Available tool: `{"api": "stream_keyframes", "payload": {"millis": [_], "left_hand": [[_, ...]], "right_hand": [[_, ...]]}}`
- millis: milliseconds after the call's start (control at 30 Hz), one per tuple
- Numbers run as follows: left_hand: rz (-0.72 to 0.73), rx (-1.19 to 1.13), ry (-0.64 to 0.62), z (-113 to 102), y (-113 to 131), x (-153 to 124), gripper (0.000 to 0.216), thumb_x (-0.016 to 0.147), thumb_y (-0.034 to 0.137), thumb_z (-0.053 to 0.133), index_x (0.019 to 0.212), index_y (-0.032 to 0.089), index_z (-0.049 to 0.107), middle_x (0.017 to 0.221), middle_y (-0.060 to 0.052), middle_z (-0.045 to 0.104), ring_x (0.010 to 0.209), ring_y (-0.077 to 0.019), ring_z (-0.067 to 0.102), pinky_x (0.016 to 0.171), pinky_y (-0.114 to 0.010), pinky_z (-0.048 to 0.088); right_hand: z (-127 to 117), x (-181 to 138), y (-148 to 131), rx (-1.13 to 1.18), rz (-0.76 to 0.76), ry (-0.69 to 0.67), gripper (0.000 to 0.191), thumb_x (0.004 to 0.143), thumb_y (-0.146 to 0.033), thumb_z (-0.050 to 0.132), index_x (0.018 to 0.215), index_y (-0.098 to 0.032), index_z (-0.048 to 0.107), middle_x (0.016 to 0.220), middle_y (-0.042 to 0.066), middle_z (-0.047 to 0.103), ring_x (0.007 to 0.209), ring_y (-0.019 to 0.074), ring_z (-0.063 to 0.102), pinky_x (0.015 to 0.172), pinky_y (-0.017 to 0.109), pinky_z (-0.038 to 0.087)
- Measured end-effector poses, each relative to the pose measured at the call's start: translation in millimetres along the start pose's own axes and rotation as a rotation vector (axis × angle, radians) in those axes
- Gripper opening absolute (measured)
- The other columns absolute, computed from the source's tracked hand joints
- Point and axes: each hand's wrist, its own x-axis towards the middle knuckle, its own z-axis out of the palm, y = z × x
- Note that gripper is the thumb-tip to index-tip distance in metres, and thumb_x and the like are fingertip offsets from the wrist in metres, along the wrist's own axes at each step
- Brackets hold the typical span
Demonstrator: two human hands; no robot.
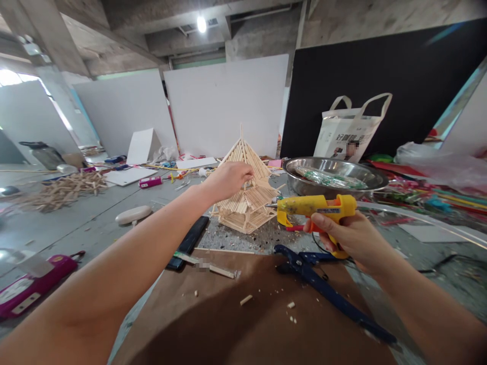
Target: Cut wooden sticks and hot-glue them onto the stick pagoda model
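Wooden-stick pagoda is standing on the speckled tabletop, right under the fingers of my left hand. I am watching those fingers bunching together against the sloping roof sticks, their tips touching the roof. I cannot tell whether they are pinching a single stick or only pressing on it.

My right hand is wrapping its fingers tightly around the handle of a yellow glue gun, with one finger lying on the orange trigger. The nozzle is pointing away from these fingers toward the pagoda's middle tier. Its tip is coming right up to the sticks, though I cannot tell if it is touching them.

Just below the right fingers, blue-handled cutters are lying on a sheet of brown paper, among scattered stick offcuts. Below the left fingers, a flat black object is resting at the paper's edge.

Beyond the right fingers, a steel bowl is sitting near the pagoda, and a white tote bag is standing behind it. Well out past the left fingers, a heap of loose sticks is lying on the table, with a white oval object between that heap and the pagoda.
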Motion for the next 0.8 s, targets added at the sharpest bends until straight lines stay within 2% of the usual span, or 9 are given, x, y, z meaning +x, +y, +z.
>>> {"api": "stream_keyframes", "payload": {"millis": [800], "left_hand": [[-0.011, -0.018, 0.005, -0.3, 0.9, -0.1, 0.022, 0.077, 0.022, 0.039, 0.077, 0.015, 0.06, 0.077, -0.004, 0.062, 0.072, -0.0126, 0.054, 0.065, -0.025, 0.037]], "right_hand": [[-0.7, -0.1, 0.4, 0.014, -0.018, -0.002, 0.035, 0.067, -0.051, 0.053, 0.061, -0.016, 0.057, 0.038, -0.004, 0.04, 0.034, 0.0055, 0.034, 0.035, 0.019, 0.025]]}}
